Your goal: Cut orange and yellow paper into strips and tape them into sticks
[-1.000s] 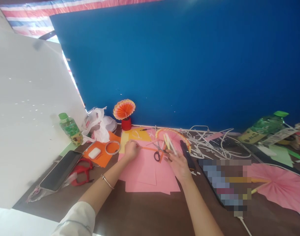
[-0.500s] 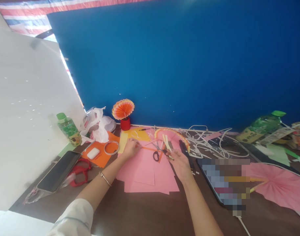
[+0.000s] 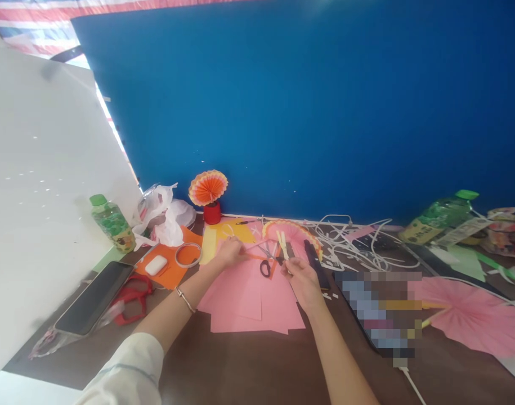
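on the pink paper (image 3: 249, 298), our right hand (image 3: 301, 281) pinches pale sticks (image 3: 283, 246) pointing away; our left hand (image 3: 229, 252) presses an orange strip (image 3: 257, 257) just left.

Person at craft table | left arm (image 3: 185, 298): white rolled sleeve (image 3: 126, 371), thin metal bangle (image 3: 184, 299) at wrist | right arm (image 3: 333, 349): bare, unsleeved

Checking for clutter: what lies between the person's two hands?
Head view: black-handled scissors on pink paper sheets, between left hand and right hand.
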Demonstrator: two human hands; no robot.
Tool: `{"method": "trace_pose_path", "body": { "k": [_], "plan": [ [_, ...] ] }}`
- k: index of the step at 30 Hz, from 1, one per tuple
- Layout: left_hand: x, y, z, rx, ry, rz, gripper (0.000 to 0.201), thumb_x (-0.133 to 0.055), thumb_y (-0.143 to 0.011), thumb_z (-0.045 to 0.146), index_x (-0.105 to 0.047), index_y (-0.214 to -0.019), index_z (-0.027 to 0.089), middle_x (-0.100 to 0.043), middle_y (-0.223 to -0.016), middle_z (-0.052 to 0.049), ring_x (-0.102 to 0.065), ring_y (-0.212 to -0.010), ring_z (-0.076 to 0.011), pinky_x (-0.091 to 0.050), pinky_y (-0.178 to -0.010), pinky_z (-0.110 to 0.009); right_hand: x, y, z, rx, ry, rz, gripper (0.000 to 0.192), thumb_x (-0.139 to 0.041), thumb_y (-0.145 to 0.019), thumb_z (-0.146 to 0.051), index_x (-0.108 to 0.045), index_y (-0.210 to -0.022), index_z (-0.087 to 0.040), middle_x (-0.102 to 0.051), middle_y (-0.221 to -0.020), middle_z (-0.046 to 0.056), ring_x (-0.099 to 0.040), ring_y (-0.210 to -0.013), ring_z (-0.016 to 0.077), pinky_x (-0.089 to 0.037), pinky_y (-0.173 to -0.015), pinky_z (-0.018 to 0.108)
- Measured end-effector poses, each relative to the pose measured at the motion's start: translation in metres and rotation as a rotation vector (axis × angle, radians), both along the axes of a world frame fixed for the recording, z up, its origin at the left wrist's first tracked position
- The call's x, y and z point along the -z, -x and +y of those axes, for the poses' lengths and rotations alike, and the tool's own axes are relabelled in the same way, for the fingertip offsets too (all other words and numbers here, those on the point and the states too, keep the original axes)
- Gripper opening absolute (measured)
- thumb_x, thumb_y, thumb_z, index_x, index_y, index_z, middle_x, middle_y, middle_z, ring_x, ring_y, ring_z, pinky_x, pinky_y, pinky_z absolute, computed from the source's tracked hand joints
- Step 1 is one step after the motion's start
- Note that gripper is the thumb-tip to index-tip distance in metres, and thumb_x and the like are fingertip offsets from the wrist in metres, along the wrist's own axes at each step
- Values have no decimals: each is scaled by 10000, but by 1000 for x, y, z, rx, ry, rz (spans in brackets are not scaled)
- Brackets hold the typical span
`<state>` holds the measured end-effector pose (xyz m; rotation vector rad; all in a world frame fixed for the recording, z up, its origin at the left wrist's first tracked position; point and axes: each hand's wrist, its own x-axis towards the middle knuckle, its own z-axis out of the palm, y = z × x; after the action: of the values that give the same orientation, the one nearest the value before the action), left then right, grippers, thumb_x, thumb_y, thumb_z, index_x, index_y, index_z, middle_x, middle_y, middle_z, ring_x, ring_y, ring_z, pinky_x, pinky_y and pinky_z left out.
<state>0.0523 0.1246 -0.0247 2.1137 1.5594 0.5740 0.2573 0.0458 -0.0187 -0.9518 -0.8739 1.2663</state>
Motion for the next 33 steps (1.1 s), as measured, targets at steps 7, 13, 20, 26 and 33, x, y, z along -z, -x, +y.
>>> {"method": "trace_pose_path", "body": {
  "k": [7,13,20,26,33],
  "plan": [
    [0,4,-8,-54,108,-170,149,-667,-608,265,-632,-720,172,-628,-768,-41,-566,-755,-188,-427,-671,-273,3,1,1,14,13,24,197,-763,-558,-316,-611,-608,-201,-561,-576,-21,-514,-579,110,-432,-590,270],
    [-9,12,-36,-45,250,-478,296,-564,-738,377,-646,-889,135,-669,-866,-84,-604,-706,-146,-452,-625,-242,1,6,-1,-29,3,87,170,-753,-575,-316,-639,-651,-214,-508,-526,-45,-458,-499,89,-393,-518,263],
    [-7,10,-62,-110,485,-1042,332,-710,-615,306,-648,-896,140,-678,-867,-91,-627,-762,-166,-456,-739,-291,-3,16,-6,-129,-20,155,142,-736,-598,-284,-618,-662,-236,-465,-534,-47,-426,-503,94,-358,-492,262],
    [3,3,-76,-31,580,-1333,256,-742,-583,263,-647,-768,113,-666,-918,-103,-638,-853,-213,-442,-857,-358,-15,25,-14,-218,14,147,161,-709,-628,-304,-573,-627,-219,-439,-583,-21,-401,-533,106,-349,-492,260],
    [-3,1,-86,128,714,-1460,338,-683,-678,261,-629,-983,127,-659,-925,-115,-567,-1021,-279,-417,-880,-417,-20,27,-21,-421,59,164,298,-728,-586,-333,-460,-552,-207,-438,-613,-16,-380,-520,104,-323,-481,249]
  ]
}}
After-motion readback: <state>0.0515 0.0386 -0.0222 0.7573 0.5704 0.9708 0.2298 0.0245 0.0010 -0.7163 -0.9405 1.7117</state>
